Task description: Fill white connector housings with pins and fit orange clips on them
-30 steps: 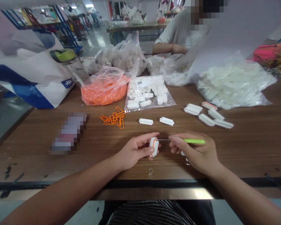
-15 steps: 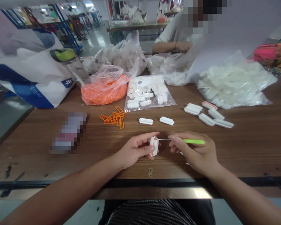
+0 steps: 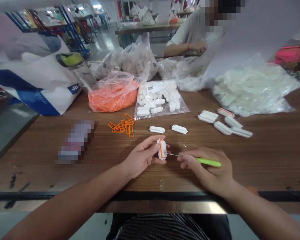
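My left hand [image 3: 146,151] is closed on a white plastic housing [image 3: 164,154] with an orange rectangular gasket [image 3: 161,145] around its face, held upright just above the table. In my right hand [image 3: 205,166] is a thin metal pick with a lime-green handle [image 3: 208,162]; its tip touches the lower part of the housing at the gasket. Beyond the hands lie two white housings, one on the left [image 3: 157,129] and one on the right [image 3: 179,129]. Loose orange gaskets [image 3: 122,125] are heaped to the left of them.
Farther back are a bag of orange gaskets [image 3: 112,100], a bag of white parts [image 3: 162,96] and a large bag [image 3: 255,86]. Several housings [image 3: 222,123] lie at the right. A phone-like slab [image 3: 75,141] and a bottle [image 3: 82,73] stand left. A co-worker [image 3: 182,46] sits opposite.
My left hand has turned the housing and raised it slightly. The pick's tip has shifted from the housing's upper end toward its lower part. A small white bit now shows on the table.
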A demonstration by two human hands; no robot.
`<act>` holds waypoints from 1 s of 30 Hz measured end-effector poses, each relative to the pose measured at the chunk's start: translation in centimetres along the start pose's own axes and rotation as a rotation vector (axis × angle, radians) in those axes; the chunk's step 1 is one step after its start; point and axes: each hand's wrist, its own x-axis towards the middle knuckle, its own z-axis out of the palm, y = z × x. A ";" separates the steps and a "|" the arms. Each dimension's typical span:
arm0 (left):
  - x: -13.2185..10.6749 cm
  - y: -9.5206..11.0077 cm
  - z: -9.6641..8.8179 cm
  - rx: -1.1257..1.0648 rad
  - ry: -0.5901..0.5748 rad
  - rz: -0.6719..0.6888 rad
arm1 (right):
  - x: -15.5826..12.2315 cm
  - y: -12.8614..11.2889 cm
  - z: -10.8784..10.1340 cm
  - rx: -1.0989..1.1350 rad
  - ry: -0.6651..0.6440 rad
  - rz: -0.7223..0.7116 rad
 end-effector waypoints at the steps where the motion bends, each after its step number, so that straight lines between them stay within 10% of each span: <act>1: 0.0 0.0 0.1 0.001 0.006 0.002 | 0.1 0.0 0.1 -0.016 -0.006 -0.022; 16: -0.4 -0.2 0.6 0.036 0.136 0.038 | -0.9 -0.9 1.1 -0.375 -0.188 -0.466; 30: -0.3 0.1 0.6 -0.014 0.136 0.048 | -0.4 0.1 0.5 0.098 -0.082 0.072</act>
